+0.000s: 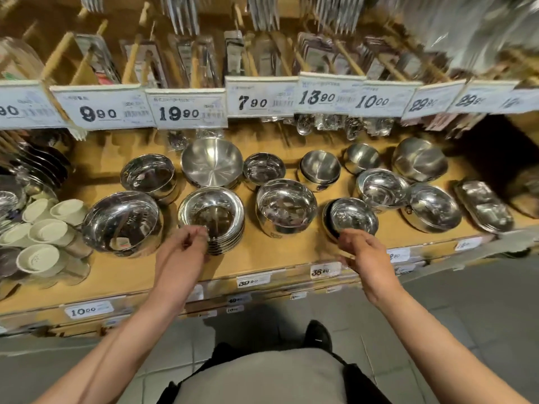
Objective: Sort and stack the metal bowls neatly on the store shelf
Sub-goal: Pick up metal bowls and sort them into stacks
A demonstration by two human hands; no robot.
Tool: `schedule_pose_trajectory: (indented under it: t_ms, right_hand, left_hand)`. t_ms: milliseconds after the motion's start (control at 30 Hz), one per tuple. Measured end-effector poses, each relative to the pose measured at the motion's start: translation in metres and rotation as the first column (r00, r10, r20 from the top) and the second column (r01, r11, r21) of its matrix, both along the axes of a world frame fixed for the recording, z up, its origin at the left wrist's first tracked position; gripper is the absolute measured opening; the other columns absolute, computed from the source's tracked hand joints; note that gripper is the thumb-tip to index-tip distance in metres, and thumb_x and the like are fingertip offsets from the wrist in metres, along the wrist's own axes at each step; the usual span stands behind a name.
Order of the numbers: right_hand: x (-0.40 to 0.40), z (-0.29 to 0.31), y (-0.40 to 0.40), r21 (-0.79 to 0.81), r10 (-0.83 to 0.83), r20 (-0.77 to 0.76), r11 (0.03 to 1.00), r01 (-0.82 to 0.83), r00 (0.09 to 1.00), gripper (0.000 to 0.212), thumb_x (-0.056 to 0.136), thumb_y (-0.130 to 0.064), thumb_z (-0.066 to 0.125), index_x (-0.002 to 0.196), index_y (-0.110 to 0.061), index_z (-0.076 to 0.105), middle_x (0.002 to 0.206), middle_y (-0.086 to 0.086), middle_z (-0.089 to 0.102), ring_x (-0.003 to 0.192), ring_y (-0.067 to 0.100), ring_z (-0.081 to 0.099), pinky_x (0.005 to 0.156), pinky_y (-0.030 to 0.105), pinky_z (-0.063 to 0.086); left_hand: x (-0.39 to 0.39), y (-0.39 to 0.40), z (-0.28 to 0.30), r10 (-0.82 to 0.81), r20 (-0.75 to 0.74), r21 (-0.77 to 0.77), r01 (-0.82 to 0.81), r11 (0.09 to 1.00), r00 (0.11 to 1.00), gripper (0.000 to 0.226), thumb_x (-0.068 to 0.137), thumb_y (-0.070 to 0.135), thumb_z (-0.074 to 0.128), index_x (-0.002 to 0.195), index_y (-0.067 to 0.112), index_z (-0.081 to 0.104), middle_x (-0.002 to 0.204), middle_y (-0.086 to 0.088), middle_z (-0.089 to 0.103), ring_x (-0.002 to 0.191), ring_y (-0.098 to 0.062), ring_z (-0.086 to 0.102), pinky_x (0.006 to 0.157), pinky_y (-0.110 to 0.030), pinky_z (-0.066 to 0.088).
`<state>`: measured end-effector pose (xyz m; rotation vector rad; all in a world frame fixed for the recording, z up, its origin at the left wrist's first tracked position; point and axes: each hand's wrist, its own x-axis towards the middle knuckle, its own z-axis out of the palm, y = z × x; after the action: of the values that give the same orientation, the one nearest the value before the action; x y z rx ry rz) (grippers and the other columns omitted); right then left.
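Both hands hold bowls: left grip [186, 243] pinches stack [211, 217], right grip [360, 250] small bowl [353, 218].

Wooden store shelf [262, 258] across mid-frame, price tags along its front edge. Directly on it: steel bowls [287, 207] and bowl stacks [211, 217] in two loose rows through the centre; cream cups [43, 237] at lower left; oblong divided metal tray [484, 205] at right.
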<state>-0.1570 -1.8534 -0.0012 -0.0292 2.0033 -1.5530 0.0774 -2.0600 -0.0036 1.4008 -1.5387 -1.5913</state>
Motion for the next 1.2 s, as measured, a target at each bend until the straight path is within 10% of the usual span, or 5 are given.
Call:
schedule_pose_trajectory:
  t_ms: [433, 633, 733, 967, 1200]
  right_hand:
    - [-0.157, -0.001, 0.141, -0.052, -0.224, 0.003, 0.973, 0.224, 0.974, 0.018, 0.106, -0.016, 0.048, 0.106, -0.008, 0.064, 0.096, 0.008, 0.065, 0.08, 0.016, 0.063, 0.068, 0.025, 0.053]
    - [-0.241, -0.02, 0.204, 0.025, -0.172, -0.035, 0.985, 0.173, 0.984, 0.019, 0.104, -0.026, 0.055, 0.098, -0.014, 0.067, 0.087, 0.006, 0.066, 0.075, 0.017, 0.062, 0.072, 0.034, 0.049]
    - [-0.28, -0.028, 0.209, 0.106, -0.109, -0.095, 0.987, 0.119, 0.99, 0.015, 0.102, -0.025, 0.057, 0.103, -0.019, 0.07, 0.103, 0.006, 0.071, 0.094, 0.022, 0.066, 0.092, 0.044, 0.052]
    - [-0.341, -0.044, 0.174, 0.268, 0.085, -0.271, 0.964, -0.01, 0.959, 0.042, 0.098, -0.024, 0.06, 0.139, -0.014, 0.06, 0.11, 0.005, 0.068, 0.101, 0.024, 0.062, 0.091, 0.036, 0.047]
    - [-0.37, -0.065, 0.154, 0.511, 0.278, -0.269, 0.853, -0.108, 0.922, 0.046, 0.086, -0.028, 0.079, 0.125, -0.007, 0.068, 0.122, 0.021, 0.071, 0.116, 0.039, 0.064, 0.097, 0.043, 0.049]
  left_hand:
    - [-0.187, 0.1, 0.001, -0.264, 0.06, 0.012, 0.264, 0.964, 0.963, 0.016, 0.103, 0.013, 0.057, 0.106, 0.019, 0.072, 0.117, -0.012, 0.071, 0.101, -0.028, 0.068, 0.091, -0.046, 0.057]
    - [-0.254, 0.149, -0.008, -0.338, 0.155, -0.032, 0.347, 0.937, 0.928, 0.022, 0.103, 0.022, 0.057, 0.087, 0.021, 0.071, 0.084, 0.001, 0.071, 0.072, -0.021, 0.07, 0.071, -0.032, 0.058]
    - [-0.276, 0.167, -0.011, -0.242, 0.118, 0.028, 0.241, 0.97, 0.963, 0.02, 0.103, 0.017, 0.056, 0.091, 0.018, 0.072, 0.076, 0.003, 0.067, 0.069, -0.015, 0.064, 0.059, -0.022, 0.056]
    - [-0.269, 0.187, -0.013, -0.089, 0.137, 0.102, 0.075, 0.992, 0.987, 0.015, 0.103, 0.018, 0.058, 0.104, 0.013, 0.072, 0.104, -0.011, 0.074, 0.093, -0.02, 0.072, 0.088, -0.045, 0.061]
    - [-0.259, 0.189, -0.016, 0.084, 0.166, 0.126, -0.106, 0.986, 0.983, 0.018, 0.104, 0.011, 0.054, 0.1, 0.013, 0.072, 0.096, 0.0, 0.073, 0.07, -0.001, 0.074, 0.062, -0.019, 0.059]
